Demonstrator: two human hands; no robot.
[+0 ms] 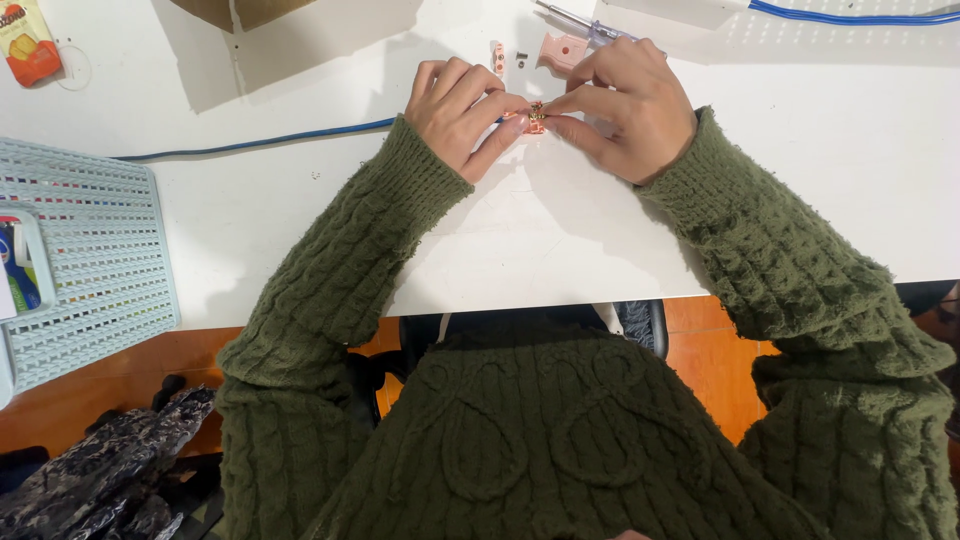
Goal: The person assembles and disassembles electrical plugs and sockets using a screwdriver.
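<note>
Closest to the camera is the person's green knitted sweater [530,440], and both sleeves reach up onto the white table [850,180]. Near the middle of the table the two hands meet. The left hand [462,112] and the right hand [630,110] both pinch one small pink and metal part [537,115] between thumb and fingers, so the fingertips are pressed tight on it from both sides. The small part sits just above the table top, right between the two hands. Just past the hands, farther up the table, lie a bigger pink piece [562,50], a thin pink strip [499,58] and a tiny dark screw [521,57]. A screwdriver [590,25] lies just behind the right hand. A blue cable [270,142] runs across the table to the left of the hands. Far to the left of the hands a pale blue plastic basket [90,260] hangs over the table's edge. At the far left corner of the table is an orange snack packet [28,40].
</note>
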